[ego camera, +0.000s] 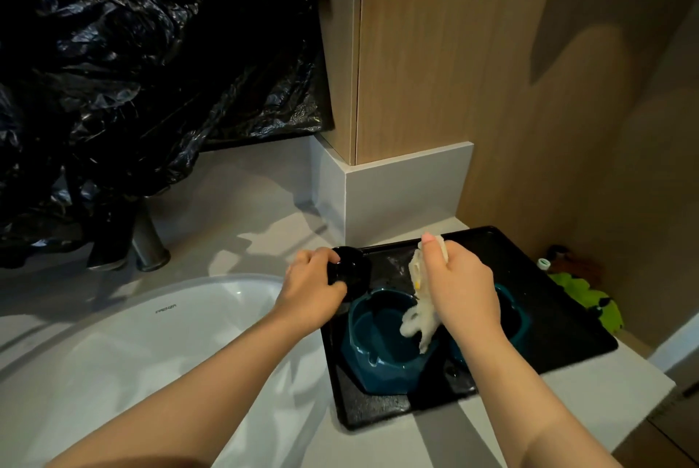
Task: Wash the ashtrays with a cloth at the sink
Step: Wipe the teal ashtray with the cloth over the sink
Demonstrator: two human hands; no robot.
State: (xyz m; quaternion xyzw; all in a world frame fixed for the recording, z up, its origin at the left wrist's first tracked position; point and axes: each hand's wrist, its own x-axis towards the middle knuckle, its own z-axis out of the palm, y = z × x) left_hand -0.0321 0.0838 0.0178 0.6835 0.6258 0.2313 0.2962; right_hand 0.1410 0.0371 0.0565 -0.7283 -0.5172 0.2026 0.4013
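A black tray [559,331] lies on the counter to the right of the white sink [125,346]. On the tray sits a dark teal ashtray [378,350]; a second teal ashtray [510,312] shows partly behind my right wrist. My left hand [314,286] grips a small black ashtray [350,269] at the tray's far left corner. My right hand [457,278] holds a whitish wet cloth [418,301], which hangs down over the near teal ashtray.
A black plastic bag [143,70] covers the wall and hangs over the tap, whose metal base [149,240] stands behind the sink. A wooden cabinet [435,51] rises behind the tray. A green cloth [590,297] and a small bottle [544,262] lie right of the tray.
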